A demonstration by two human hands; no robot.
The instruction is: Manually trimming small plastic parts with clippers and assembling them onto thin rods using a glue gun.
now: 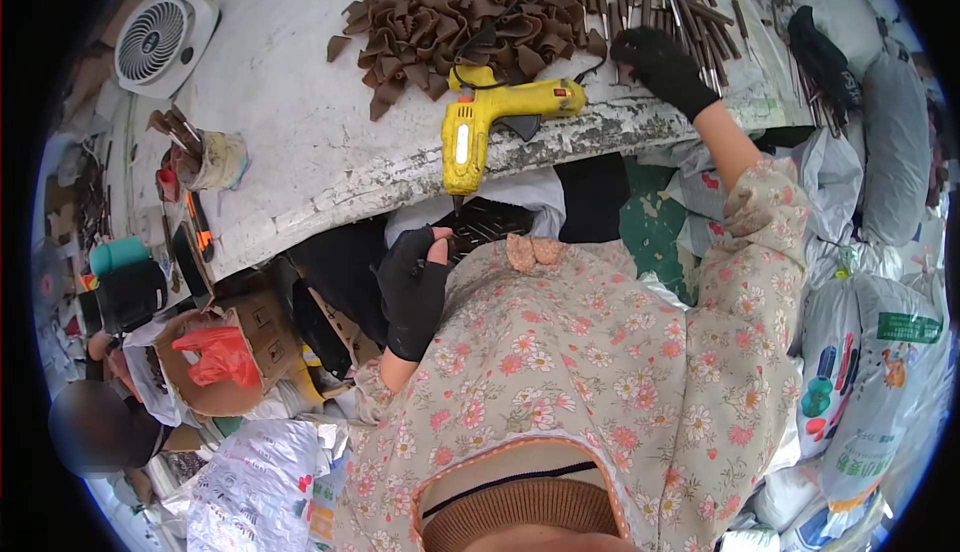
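My right hand [662, 70], in a dark fingerless glove, reaches over the table to the near edge of a heap of thin brown sticks with silvery metal ends [690, 2]. Its fingers are bent downward, and whatever is between them is hidden. Low before my body, my left hand [412, 290] in a similar glove has thumb and fingertips drawn together; I cannot make out anything in them. Between the hands, a yellow glue gun [490, 117] lies at the table's front edge, its nozzle pointing toward me. Behind it spreads a pile of brown, zigzag-edged pieces [450, 27].
The worn white table [290, 142] carries a white fan [160, 40] and a tub [218, 160] holding brushes at its left. Dark sticks [490, 224] lie below the edge near my lap. A carton [255, 337] with a red bag stands left; stuffed bags [880, 372] crowd the right.
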